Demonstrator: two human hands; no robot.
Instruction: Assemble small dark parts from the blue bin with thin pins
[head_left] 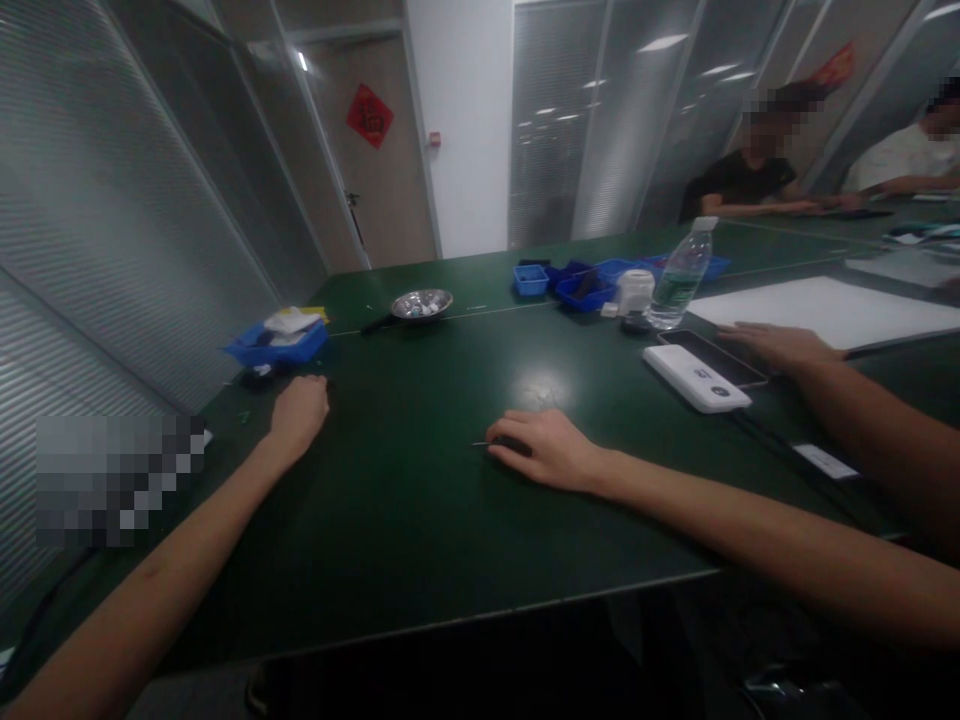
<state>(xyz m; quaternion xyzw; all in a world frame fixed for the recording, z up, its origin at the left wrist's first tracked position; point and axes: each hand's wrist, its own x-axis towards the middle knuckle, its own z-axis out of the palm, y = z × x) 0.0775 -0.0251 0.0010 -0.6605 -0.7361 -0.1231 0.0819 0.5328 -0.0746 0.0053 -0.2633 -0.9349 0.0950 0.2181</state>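
Observation:
My right hand (546, 447) rests low over the table, fingers closed round a small tool (514, 444) with a dark handle. Its thin metal shaft sticks out to the left. My left hand (300, 415) is curled shut at the left side of the table. A dark bit shows by its fingertips, too small to name. Just beyond that hand stands a blue tray (281, 348) with white and yellow things in it. A shallow metal dish (422, 306) holding small shiny pieces lies farther back, between the two hands.
At right, another person's hand (787, 345) lies beside a phone (709, 352), a white power bank (694, 377) and a white sheet (825, 305). Behind are a water bottle (679, 278), a white jar (635, 294) and several blue bins (585, 292). Two people sit far right.

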